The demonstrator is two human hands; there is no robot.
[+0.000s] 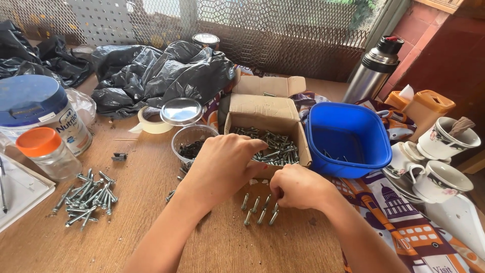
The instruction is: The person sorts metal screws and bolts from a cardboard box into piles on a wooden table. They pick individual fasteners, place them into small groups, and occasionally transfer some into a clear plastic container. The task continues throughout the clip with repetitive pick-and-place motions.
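Note:
An open cardboard box full of silver screws sits in the middle of the wooden table. My left hand rests on the box's front edge, fingers reaching into the screws. My right hand hovers just in front of the box, fingers curled over a short row of screws laid side by side on the table. Whether it pinches one is hidden.
A pile of silver screws lies at the left. A blue plastic tub stands right of the box. A clear bowl of dark screws, tape roll, jars, black bags, thermos and cups surround.

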